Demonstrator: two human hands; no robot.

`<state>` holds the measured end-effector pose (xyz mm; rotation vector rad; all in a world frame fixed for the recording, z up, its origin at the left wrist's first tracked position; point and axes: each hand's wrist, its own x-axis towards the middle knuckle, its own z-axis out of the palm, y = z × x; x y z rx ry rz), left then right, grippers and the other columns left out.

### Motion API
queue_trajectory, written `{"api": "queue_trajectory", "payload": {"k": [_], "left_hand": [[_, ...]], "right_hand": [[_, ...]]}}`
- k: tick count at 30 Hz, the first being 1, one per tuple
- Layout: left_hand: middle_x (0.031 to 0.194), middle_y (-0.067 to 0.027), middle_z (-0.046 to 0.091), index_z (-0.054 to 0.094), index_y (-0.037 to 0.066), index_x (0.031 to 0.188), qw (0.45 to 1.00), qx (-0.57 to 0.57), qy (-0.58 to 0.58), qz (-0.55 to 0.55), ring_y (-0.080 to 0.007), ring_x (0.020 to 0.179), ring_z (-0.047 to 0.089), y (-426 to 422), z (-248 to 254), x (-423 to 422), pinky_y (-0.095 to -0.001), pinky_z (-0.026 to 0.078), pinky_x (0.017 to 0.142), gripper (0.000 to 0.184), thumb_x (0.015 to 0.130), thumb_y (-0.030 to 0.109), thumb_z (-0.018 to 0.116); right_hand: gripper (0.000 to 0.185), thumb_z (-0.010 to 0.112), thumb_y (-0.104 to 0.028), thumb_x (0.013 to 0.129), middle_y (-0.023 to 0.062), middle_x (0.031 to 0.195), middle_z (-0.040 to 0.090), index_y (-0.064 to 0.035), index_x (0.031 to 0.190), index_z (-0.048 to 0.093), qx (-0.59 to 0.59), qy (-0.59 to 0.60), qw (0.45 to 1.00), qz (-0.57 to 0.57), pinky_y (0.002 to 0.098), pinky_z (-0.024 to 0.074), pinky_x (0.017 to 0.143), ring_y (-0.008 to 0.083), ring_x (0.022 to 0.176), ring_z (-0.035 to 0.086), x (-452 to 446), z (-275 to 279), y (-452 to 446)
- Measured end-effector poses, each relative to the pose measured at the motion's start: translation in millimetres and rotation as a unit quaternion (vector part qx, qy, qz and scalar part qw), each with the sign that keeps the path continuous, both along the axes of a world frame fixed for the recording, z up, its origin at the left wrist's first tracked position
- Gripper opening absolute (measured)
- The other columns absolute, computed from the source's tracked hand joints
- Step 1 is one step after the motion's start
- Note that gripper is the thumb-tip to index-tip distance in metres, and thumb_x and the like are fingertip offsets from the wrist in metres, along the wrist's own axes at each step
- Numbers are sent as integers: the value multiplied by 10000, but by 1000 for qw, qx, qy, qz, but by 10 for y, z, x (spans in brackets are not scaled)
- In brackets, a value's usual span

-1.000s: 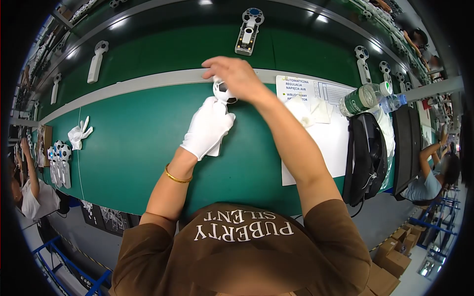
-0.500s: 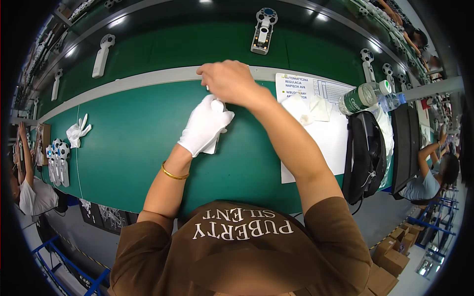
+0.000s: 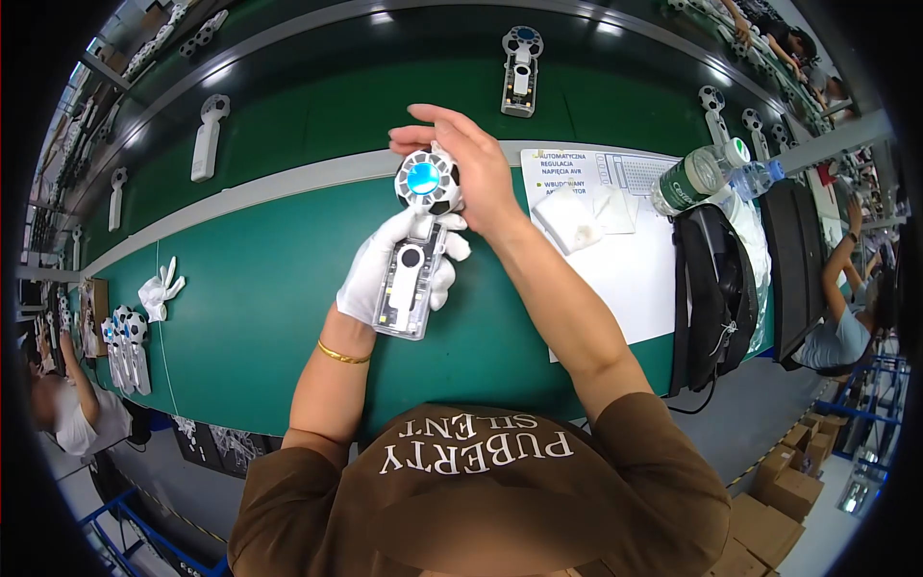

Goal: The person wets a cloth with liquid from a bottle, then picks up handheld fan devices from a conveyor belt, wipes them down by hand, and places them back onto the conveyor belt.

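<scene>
A white device with a round football-patterned head and a blue centre [image 3: 409, 279] lies in my gloved left hand [image 3: 370, 274]. Its clear-backed handle points toward me, and the gloved fingers wrap round it. My bare right hand [image 3: 473, 173] is beside the round head at its right and far side, touching it, with the fingers stretched out to the left. Whether the right palm presses on the head is hidden. On the green belt beyond, a similar device [image 3: 520, 77] lies with its clear side up.
Printed paper [image 3: 625, 279] lies at the right with a white pad [image 3: 567, 219], a green-labelled bottle [image 3: 687, 183] and a black bag [image 3: 711, 288]. At the left are a white glove [image 3: 160, 288] and several devices [image 3: 127, 346]. Other people sit at both sides.
The held device has turned over, from its plain white side to its blue-centred, clear side. My right hand has moved to the right side of its head. Devices on the belt have shifted to the right.
</scene>
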<state>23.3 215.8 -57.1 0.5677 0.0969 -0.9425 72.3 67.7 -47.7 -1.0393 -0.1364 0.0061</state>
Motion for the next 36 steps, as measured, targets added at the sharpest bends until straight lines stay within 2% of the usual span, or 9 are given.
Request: {"api": "queue_trajectory", "payload": {"k": [6,10,13,17,22,25,28,33,36], "left_hand": [[870,-151,505,483,40,1189,958,-253,124,-46,-173,464,428,23,-160,3,-295,342,314,486,1005,453,303],[840,-138,468,423,-64,1230,953,-250,164,-49,-178,460,425,29,-154,0,-292,328,311,560,1007,437,312],[880,-154,520,434,-66,1241,938,-300,151,-84,-188,529,497,26,-161,-26,-313,437,354,581,1004,452,318],[847,-128,445,348,-117,1273,916,-353,172,-84,-148,455,419,13,-141,7,-264,346,287,597,1002,415,330],[891,-169,511,383,-116,1252,892,-388,211,-91,-142,509,439,-21,-91,78,-244,327,305,577,1006,405,353],[874,-155,536,455,-62,1200,916,-340,199,-74,-158,517,467,-16,-101,87,-267,370,328,535,1002,425,358],[856,-137,571,526,13,1122,981,-163,101,-31,-183,547,521,-93,54,-50,-299,445,374,476,995,444,368],[780,-109,608,548,30,1055,997,0,57,-43,-219,537,595,-93,152,-24,-351,530,426,419,979,425,427],[783,-113,614,522,25,1065,995,91,-36,-31,-204,534,603,-156,217,-3,-335,530,422,389,974,397,458]], "right_hand": [[298,437,-152,980,73,982,710,7,1185,584,-433,-281,839,-172,250,490,729,134,831,638,-105,52,63],[314,456,-174,977,134,1010,696,14,1197,577,-261,-49,964,22,286,524,745,204,875,667,12,117,-44],[343,471,-163,968,215,1076,652,42,1234,538,-57,96,984,139,359,560,816,278,975,661,109,91,-167],[361,450,-121,961,220,1159,609,64,1269,479,223,188,949,117,431,556,870,313,1006,646,96,-191,-109],[324,424,-131,968,239,1169,593,67,1221,471,209,149,964,-63,432,528,912,331,1043,623,85,-110,-145],[310,399,-159,991,230,1102,624,47,1207,480,115,-17,983,-143,400,513,913,323,1004,638,-8,89,-157],[315,390,-172,995,210,1053,649,33,1215,484,-294,-173,927,-156,344,521,854,275,960,659,-206,86,-11],[330,392,-166,992,253,946,637,52,1229,461,48,45,990,-126,370,582,708,287,829,681,127,-101,-262],[330,395,-197,1002,232,947,646,45,1209,481,10,-26,988,-151,364,580,713,266,803,685,112,195,-394]]}}
